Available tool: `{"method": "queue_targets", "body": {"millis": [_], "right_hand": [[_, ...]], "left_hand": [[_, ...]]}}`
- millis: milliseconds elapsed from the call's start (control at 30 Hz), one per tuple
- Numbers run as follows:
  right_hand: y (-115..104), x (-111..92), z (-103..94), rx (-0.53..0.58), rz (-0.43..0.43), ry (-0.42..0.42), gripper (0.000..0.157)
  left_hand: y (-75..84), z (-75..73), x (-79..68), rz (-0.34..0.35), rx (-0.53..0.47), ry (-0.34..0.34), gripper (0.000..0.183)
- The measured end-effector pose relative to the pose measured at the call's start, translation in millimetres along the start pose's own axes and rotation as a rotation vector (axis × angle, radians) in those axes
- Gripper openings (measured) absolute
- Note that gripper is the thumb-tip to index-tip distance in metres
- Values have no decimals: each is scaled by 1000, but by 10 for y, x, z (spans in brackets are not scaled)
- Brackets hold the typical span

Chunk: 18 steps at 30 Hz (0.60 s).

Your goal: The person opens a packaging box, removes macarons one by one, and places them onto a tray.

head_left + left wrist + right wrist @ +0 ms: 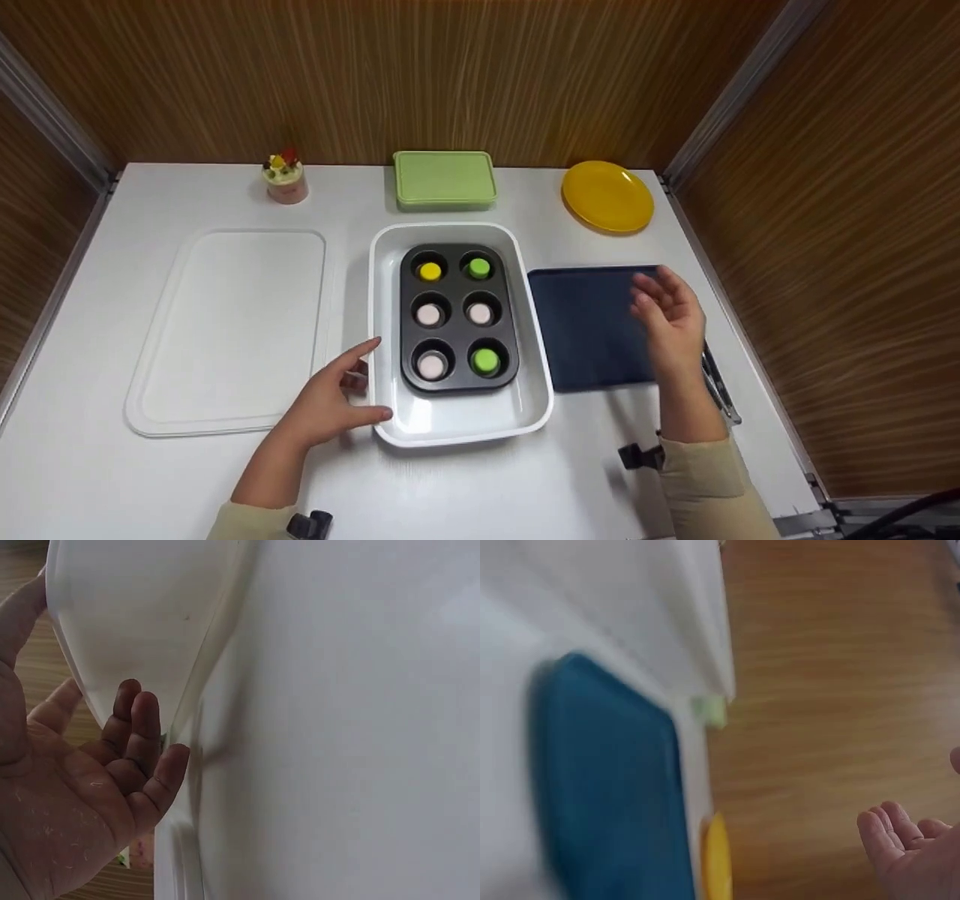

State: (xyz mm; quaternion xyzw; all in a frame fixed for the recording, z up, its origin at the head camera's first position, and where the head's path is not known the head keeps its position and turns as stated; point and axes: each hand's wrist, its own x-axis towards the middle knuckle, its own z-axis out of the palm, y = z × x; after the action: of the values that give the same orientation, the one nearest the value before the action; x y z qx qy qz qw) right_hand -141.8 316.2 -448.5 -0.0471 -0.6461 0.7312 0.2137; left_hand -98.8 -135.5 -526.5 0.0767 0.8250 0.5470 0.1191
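A white rectangular basin (457, 435) holds a dark muffin pan (454, 296) in the head view. Each cup of the pan has one small round piece in it: a yellow piece (429, 271), pale pink pieces (428, 314), and green pieces (486, 361). At the basin's left rim is my left hand (330, 405), thumb and index finger spread along it. The left wrist view has its other fingers loosely bent outside the basin wall (142, 615). My right hand (675, 330) is raised above the right edge of a navy tray (592, 322), fingers relaxed and holding nothing.
A white tray (232, 330) lies left of the basin. Along the back stand a dessert cup (286, 184), a green lidded box (446, 178) and a yellow plate (607, 196). Metal tongs (721, 386) lie partly hidden behind the right wrist. Wooden walls (840, 225) enclose the table.
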Motion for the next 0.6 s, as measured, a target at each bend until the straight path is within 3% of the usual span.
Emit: {"method": "queue_targets", "body": {"millis": [167, 367, 467, 600], "right_hand": [[132, -55, -375, -32, 51, 121, 39], [224, -33, -759, -99, -7, 201, 42], [288, -31, -960, -226, -18, 237, 45], [371, -40, -1182, -536, 19, 239, 54]], "left_hand": [[-39, 9, -30, 34, -5, -34, 111], [-81, 35, -61, 50, -43, -53, 117], [-100, 40, -60, 65, -49, -63, 117], [-116, 43, -44, 79, -69, -73, 117]]}}
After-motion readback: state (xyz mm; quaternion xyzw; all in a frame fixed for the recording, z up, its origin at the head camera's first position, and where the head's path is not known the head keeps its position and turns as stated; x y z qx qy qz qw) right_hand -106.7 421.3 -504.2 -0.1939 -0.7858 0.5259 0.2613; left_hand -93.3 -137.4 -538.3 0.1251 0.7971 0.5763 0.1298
